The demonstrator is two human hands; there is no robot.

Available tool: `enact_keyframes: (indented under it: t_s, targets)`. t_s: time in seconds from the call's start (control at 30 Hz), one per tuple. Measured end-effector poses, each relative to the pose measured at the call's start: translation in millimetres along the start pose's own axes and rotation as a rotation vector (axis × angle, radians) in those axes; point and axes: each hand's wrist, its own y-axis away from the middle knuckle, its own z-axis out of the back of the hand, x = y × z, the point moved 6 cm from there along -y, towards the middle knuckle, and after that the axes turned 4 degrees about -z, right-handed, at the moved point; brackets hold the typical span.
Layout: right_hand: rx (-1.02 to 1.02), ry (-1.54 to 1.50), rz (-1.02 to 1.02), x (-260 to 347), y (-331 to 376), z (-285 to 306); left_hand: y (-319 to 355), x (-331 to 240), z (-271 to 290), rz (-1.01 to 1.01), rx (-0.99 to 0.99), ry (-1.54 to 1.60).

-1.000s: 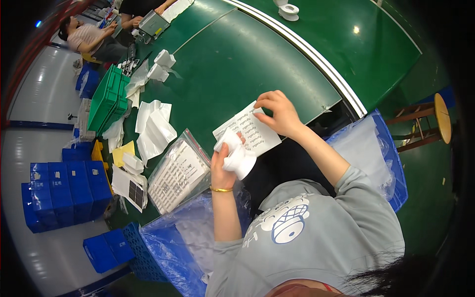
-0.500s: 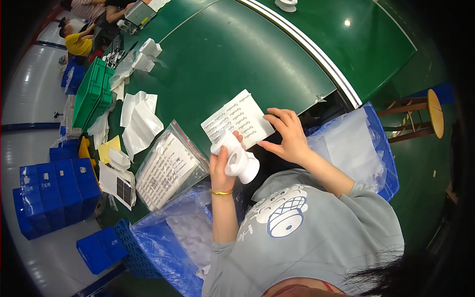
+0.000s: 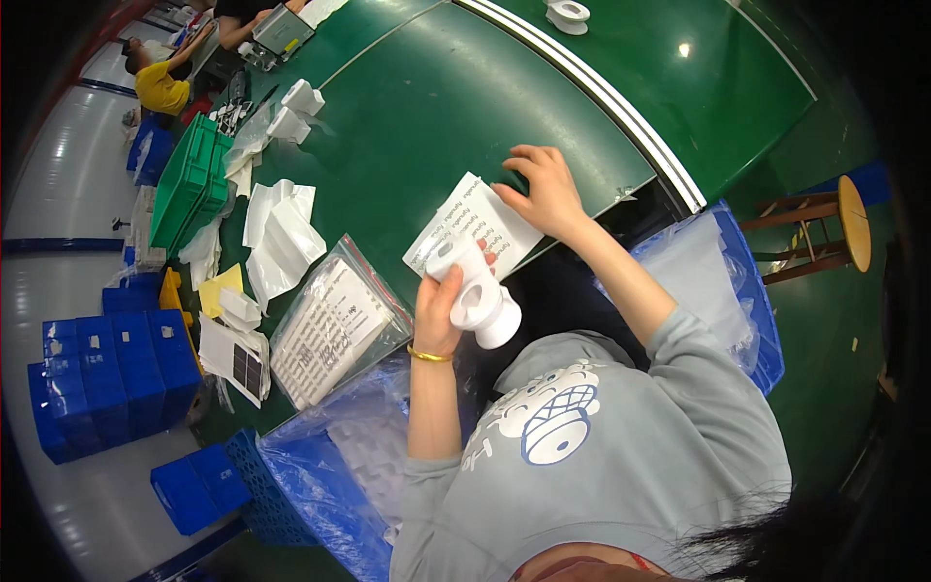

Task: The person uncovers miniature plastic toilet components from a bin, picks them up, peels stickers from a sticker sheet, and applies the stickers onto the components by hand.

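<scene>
My left hand [image 3: 438, 308] is wrapped round a white moulded plastic housing [image 3: 485, 308] with a rounded base and an opening in its side. Under and beyond the housing lies a white sheet of printed stickers [image 3: 499, 221] at the near edge of the green table. My right hand [image 3: 545, 189] hovers over the sheet's far right corner, thumb and forefinger apart, the other fingers curled. Nothing shows between its fingers. Left of the sheet, a clear zip bag [image 3: 339, 325] holds more printed sheets.
Blue lined bins stand at my left [image 3: 339, 485] and right [image 3: 722, 291]. Crumpled white wrapping [image 3: 281, 238], a green crate [image 3: 192, 184] and white parts [image 3: 296, 112] sit along the left side. Another white housing [image 3: 567, 16] rests beyond the metal rail [image 3: 592, 82]. People work far left.
My right hand has risen away from the sheet's right edge toward its far corner, fingers more curled. My left hand has shifted slightly right with the housing. The sheet has turned a little.
</scene>
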Motion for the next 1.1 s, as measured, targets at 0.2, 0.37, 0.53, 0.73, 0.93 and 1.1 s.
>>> enact_keyframes:
  t_s: [0.2, 0.37, 0.53, 0.73, 0.93, 1.1]
  targets:
    - [0.126, -0.045, -0.056, -3.9, -16.0, -31.1, -45.3, -7.5, 17.0, -0.036, -0.001, -0.056]
    - [0.166, -0.076, -0.014, -0.8, -10.8, -32.2, -55.3, 9.8, 32.2, -0.029, -0.038, -0.127]
    - [0.21, -0.207, -0.012, -1.1, -9.6, -25.3, -52.6, 13.8, 36.9, 0.006, -0.037, -0.081]
    - [0.133, -0.174, -0.047, -6.0, -10.6, -18.0, -46.4, 8.1, 37.1, 0.028, -0.034, 0.043]
    - [0.18, -0.007, -0.026, 10.2, 3.7, -21.2, -43.2, 0.4, 37.2, -0.049, -0.054, 0.051]
    - [0.244, -0.303, -0.32, -11.0, 7.2, -4.5, -51.0, -55.7, 37.6, -0.395, -0.172, -0.135]
